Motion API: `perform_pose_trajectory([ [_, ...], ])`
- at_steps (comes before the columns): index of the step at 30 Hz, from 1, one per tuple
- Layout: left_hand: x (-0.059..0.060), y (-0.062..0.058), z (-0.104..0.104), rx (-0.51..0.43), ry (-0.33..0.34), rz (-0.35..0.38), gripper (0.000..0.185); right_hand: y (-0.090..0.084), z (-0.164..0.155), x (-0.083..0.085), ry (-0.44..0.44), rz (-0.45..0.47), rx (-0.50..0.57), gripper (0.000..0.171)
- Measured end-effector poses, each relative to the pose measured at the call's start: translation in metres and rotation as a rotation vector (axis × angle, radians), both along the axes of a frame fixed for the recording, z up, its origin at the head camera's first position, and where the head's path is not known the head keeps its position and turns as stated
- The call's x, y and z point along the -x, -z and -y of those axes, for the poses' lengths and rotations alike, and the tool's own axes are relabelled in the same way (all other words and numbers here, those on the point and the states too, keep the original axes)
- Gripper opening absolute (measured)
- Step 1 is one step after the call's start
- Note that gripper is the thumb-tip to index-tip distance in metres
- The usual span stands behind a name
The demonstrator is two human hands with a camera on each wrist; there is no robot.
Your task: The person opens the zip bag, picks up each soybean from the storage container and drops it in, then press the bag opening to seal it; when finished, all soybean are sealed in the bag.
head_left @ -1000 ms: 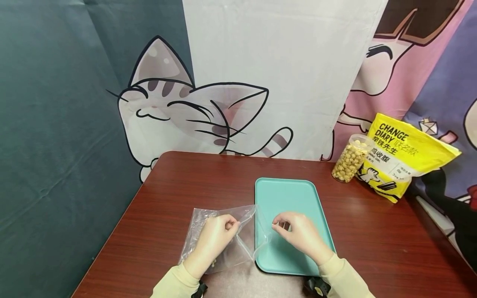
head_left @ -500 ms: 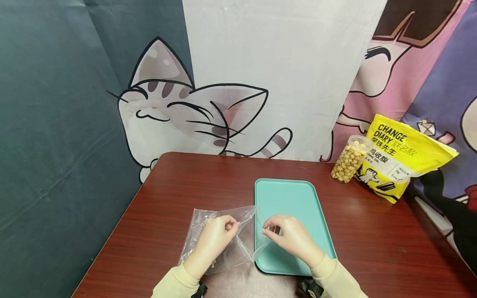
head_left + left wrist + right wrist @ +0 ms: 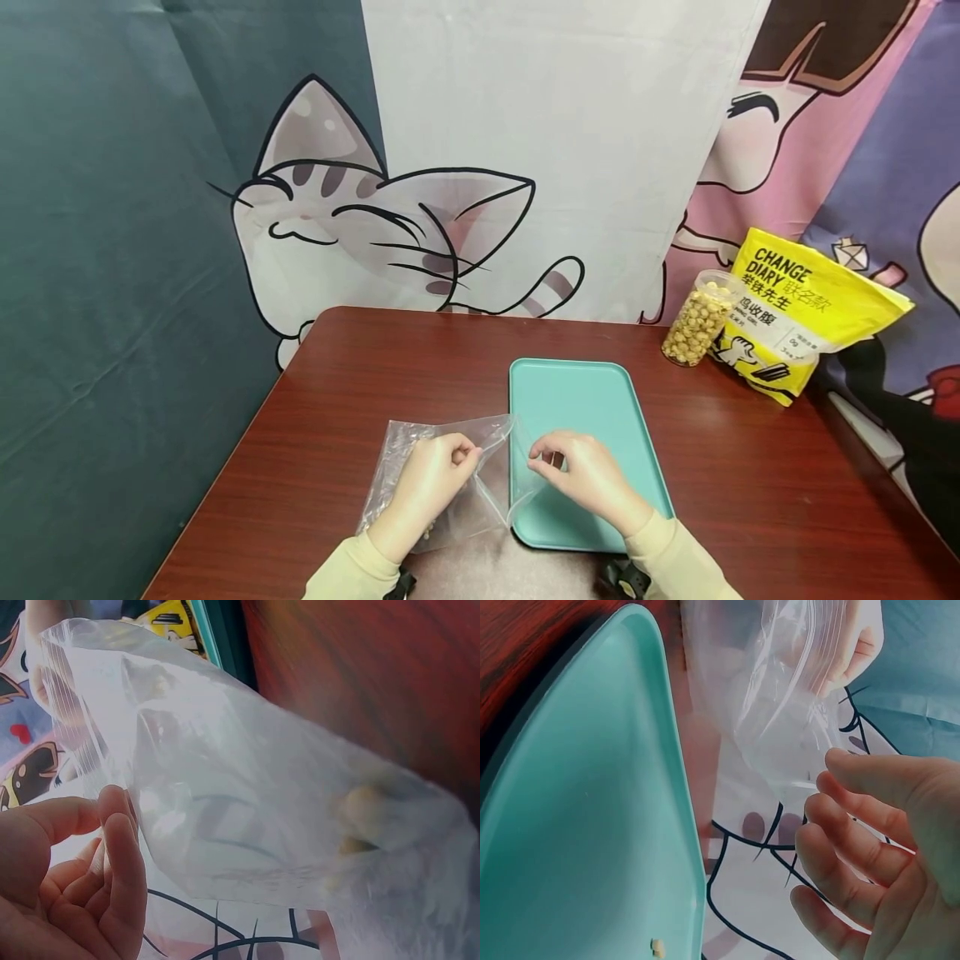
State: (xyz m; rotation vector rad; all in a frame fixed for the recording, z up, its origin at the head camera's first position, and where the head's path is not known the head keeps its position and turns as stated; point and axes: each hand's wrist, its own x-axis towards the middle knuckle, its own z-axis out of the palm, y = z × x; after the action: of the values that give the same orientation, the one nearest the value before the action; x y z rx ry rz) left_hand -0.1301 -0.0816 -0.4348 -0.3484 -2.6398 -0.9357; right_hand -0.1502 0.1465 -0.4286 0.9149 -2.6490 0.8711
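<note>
A clear zip-lock bag (image 3: 480, 508) lies on its side, partly over the tray's left edge, its mouth toward the right. A few small pale yellow pieces (image 3: 364, 814) show blurred through its film. My left hand (image 3: 435, 471) pinches the bag's edge near the zip strip between thumb and index finger. At the opposite side of the mouth is my right hand (image 3: 588, 479), its thumb and index fingertips pinching the film's edge. In the right wrist view its other fingers are loosely bent. Below this hand is a turquoise tray (image 3: 573, 392).
Back right stands a clear jar (image 3: 699, 321) full of yellow popcorn, beside a yellow snack bag (image 3: 802, 308). One small crumb (image 3: 658, 949) lies in the tray. Behind the dark red table (image 3: 390, 358) hangs a cloth with a cartoon cat (image 3: 352, 225).
My right hand has come left to the bag's mouth and its fingertips have closed on the film. My left hand keeps its hold in place.
</note>
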Motion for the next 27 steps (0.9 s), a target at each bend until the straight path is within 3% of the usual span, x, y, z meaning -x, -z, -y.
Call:
perform_pose_trajectory([
  [13,-0.001,0.001,0.002,-0.003,0.000,0.013,0.010,0.010,-0.014,0.011,0.035,-0.003,0.056,0.011],
  [27,-0.002,0.000,0.002,-0.006,-0.005,0.013,0.011,0.023,-0.034,0.031,0.149,0.072,-0.019,0.006],
])
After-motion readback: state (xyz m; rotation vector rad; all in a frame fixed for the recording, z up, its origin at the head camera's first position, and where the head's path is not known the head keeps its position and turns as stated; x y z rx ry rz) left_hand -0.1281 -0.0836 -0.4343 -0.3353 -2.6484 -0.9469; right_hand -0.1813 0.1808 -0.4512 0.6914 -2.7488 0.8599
